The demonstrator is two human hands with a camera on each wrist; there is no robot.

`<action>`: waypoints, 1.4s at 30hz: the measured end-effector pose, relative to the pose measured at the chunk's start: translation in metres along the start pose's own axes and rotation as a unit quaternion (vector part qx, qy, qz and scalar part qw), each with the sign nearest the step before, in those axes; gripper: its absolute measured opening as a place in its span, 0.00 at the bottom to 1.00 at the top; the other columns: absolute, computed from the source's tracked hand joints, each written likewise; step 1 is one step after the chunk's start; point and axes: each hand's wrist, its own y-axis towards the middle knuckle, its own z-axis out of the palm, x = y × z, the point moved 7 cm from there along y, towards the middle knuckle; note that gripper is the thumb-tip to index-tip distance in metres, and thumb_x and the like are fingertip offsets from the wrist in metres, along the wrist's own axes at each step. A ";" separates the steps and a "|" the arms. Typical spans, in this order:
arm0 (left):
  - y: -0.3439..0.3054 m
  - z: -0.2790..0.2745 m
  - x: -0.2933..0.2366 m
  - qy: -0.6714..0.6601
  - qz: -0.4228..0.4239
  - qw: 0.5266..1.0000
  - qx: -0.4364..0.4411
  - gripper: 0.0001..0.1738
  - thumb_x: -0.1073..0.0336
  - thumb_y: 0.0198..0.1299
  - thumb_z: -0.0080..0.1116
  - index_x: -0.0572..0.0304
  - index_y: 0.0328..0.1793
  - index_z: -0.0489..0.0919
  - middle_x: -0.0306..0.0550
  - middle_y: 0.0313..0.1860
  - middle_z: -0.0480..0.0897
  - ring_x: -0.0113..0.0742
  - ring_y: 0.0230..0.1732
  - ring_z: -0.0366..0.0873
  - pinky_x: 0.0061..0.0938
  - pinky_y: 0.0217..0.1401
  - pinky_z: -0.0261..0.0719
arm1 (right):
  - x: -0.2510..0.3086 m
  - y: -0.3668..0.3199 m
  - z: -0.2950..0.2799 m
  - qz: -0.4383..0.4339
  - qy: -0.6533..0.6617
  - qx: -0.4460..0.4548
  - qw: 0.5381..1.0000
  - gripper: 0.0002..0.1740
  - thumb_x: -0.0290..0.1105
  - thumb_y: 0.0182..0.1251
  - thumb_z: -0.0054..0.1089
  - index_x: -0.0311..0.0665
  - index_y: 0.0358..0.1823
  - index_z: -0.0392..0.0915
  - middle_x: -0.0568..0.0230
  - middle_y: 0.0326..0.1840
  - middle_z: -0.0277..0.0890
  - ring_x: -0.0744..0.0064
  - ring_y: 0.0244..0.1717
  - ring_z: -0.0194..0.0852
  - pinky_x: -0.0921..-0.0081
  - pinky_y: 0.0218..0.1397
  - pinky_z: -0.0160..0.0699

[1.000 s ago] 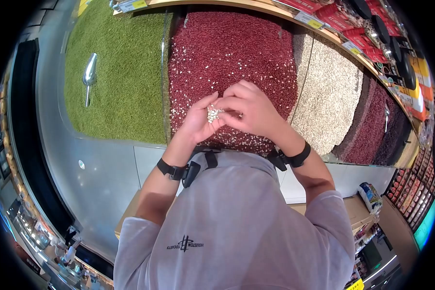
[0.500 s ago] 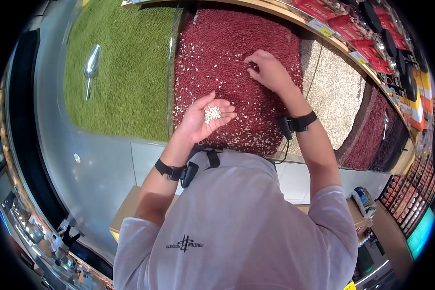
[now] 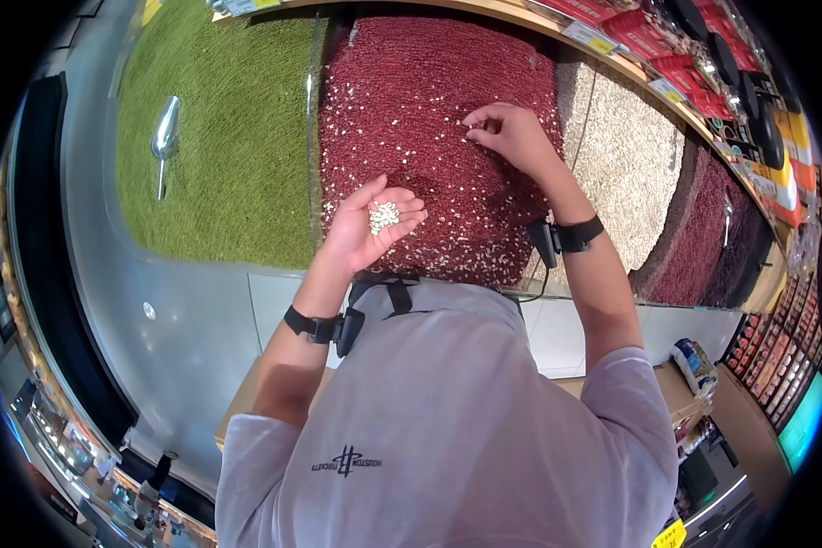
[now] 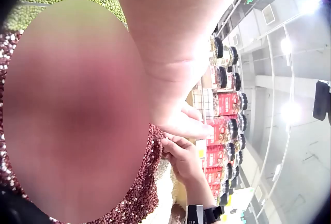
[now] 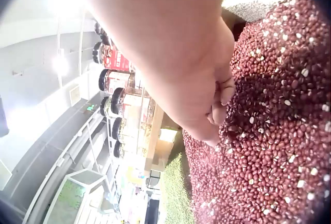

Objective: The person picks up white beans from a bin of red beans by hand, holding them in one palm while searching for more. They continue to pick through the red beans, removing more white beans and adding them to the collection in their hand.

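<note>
My left hand (image 3: 367,228) is held palm up over the near left of the small red beans (image 3: 402,82), its fingers extended. A small heap of white grains (image 3: 384,216) lies in that palm. Farther out, my right hand (image 3: 513,135) reaches down to the red beans with bent fingers, thumb and forefinger close together. In the right wrist view its fingertips (image 5: 217,114) are right at the bean surface; I cannot tell whether a grain is between them. White grains are scattered among the red beans, thickest along the near edge. A large blurred patch hides much of the left wrist view.
Green beans (image 3: 237,137) with a metal scoop (image 3: 164,132) fill the left bin, behind a clear divider (image 3: 315,137). To the right lies a bin of pale grains (image 3: 635,164), then darker beans (image 3: 694,242). A wooden shelf edge (image 3: 484,14) with packaged goods overhangs the far side.
My right hand has left the left palm and moved away and right, down to the red beans. The left hand has shifted slightly left with its white grains.
</note>
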 end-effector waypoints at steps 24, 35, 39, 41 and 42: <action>-0.001 0.006 0.029 -0.006 -0.016 1.000 -0.015 0.26 0.53 0.72 0.44 0.75 0.43 0.80 0.65 0.42 0.83 0.54 0.44 0.85 0.36 0.47 0.88 | -0.017 -0.047 -0.007 -0.025 -0.125 -0.105 0.986 0.08 0.35 0.60 0.64 0.41 0.38 0.84 0.60 0.35 0.78 0.58 0.43 0.78 0.65 0.49 0.78; -0.001 0.001 0.026 -0.007 -0.010 1.000 -0.023 0.25 0.53 0.72 0.44 0.75 0.43 0.79 0.64 0.41 0.84 0.53 0.43 0.85 0.36 0.46 0.89 | -0.028 -0.042 0.007 -0.003 -0.161 -0.092 0.983 0.07 0.35 0.61 0.63 0.41 0.36 0.82 0.61 0.36 0.77 0.57 0.43 0.78 0.64 0.48 0.78; 0.001 0.007 0.026 -0.004 -0.014 1.000 -0.020 0.25 0.53 0.72 0.44 0.74 0.43 0.79 0.64 0.41 0.84 0.53 0.43 0.85 0.36 0.47 0.88 | -0.020 -0.052 -0.003 -0.003 -0.090 -0.109 0.990 0.08 0.35 0.62 0.62 0.38 0.37 0.81 0.59 0.36 0.77 0.57 0.43 0.78 0.66 0.47 0.77; 0.003 0.008 0.027 0.006 -0.017 1.000 -0.013 0.25 0.54 0.72 0.44 0.75 0.44 0.79 0.65 0.43 0.83 0.54 0.44 0.85 0.36 0.48 0.88 | -0.018 -0.060 -0.011 0.009 0.025 -0.153 0.988 0.08 0.34 0.65 0.60 0.37 0.37 0.81 0.58 0.36 0.77 0.57 0.42 0.78 0.66 0.46 0.77; 0.004 0.009 0.028 0.005 -0.017 1.000 -0.013 0.25 0.54 0.72 0.44 0.75 0.44 0.79 0.65 0.43 0.83 0.54 0.44 0.85 0.36 0.48 0.88 | -0.011 -0.065 -0.014 0.009 0.024 -0.153 0.988 0.08 0.34 0.65 0.60 0.37 0.37 0.81 0.58 0.36 0.77 0.57 0.42 0.78 0.66 0.46 0.77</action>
